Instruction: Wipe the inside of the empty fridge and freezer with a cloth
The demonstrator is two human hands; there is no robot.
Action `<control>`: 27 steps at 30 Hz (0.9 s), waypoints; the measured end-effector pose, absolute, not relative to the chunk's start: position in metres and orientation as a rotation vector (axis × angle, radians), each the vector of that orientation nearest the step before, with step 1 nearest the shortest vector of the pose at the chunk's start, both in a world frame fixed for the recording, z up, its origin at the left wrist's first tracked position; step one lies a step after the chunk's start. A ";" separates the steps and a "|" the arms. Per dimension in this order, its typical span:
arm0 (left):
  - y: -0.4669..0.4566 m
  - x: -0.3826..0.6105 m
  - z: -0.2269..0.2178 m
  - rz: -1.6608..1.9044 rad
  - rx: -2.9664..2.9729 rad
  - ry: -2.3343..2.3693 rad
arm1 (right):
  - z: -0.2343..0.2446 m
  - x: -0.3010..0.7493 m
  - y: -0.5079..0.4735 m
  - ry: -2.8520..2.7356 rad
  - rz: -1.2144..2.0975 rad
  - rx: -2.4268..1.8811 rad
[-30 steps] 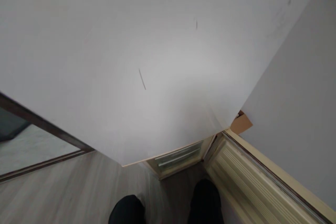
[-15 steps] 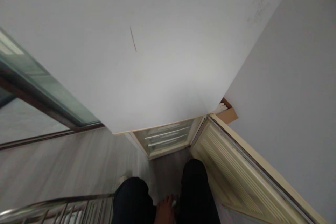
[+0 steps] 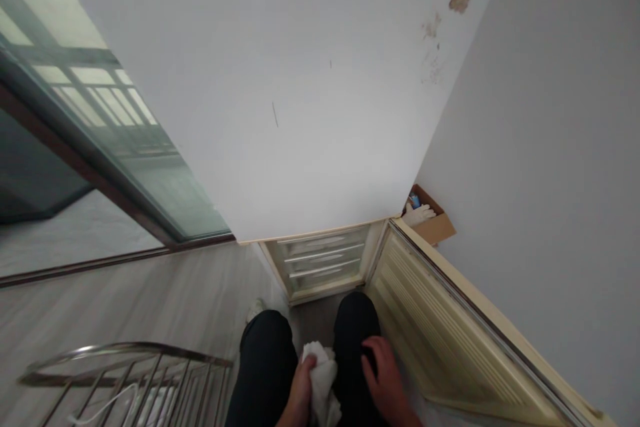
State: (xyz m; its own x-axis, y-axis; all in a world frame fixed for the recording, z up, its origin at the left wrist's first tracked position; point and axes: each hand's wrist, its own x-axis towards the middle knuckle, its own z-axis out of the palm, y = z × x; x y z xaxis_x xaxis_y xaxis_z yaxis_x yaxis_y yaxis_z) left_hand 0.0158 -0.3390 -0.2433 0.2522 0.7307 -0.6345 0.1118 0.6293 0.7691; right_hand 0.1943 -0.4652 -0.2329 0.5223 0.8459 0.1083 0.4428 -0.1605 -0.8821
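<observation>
My left hand (image 3: pixel 300 383) is closed around a crumpled white cloth (image 3: pixel 323 373) between my knees. The cloth bunches up past my thumb and hangs below it. My right hand (image 3: pixel 385 377) rests by my right knee, its fingers bent and apart, with nothing visible in it. In front of my legs stands a low cabinet, like a freezer compartment (image 3: pixel 325 260), with several drawer fronts inside. Its cream door (image 3: pixel 450 320) hangs open on the right, close to my right hand.
A large white panel (image 3: pixel 320 147) rises above the compartment. An open cardboard box (image 3: pixel 435 227) with pale gloves sits behind the door. To the left are a metal rack (image 3: pixel 130 353), a grey floor (image 3: pixel 165 293) and a dark-framed glass door (image 3: pixel 150 213).
My view has shifted, bringing more of the panel and the box into sight. The hands have come up between my legs; the cloth and the right hand now show clearly.
</observation>
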 end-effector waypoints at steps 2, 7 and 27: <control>-0.343 0.010 -0.236 0.564 0.634 1.237 | -0.211 0.162 -0.439 -1.418 0.769 -1.562; -0.328 -0.008 -0.223 0.721 0.421 1.180 | -0.212 0.091 -0.386 -1.454 0.792 -1.643; -0.307 -0.068 -0.261 0.739 0.685 1.255 | -0.268 0.081 -0.324 -1.193 1.050 -1.433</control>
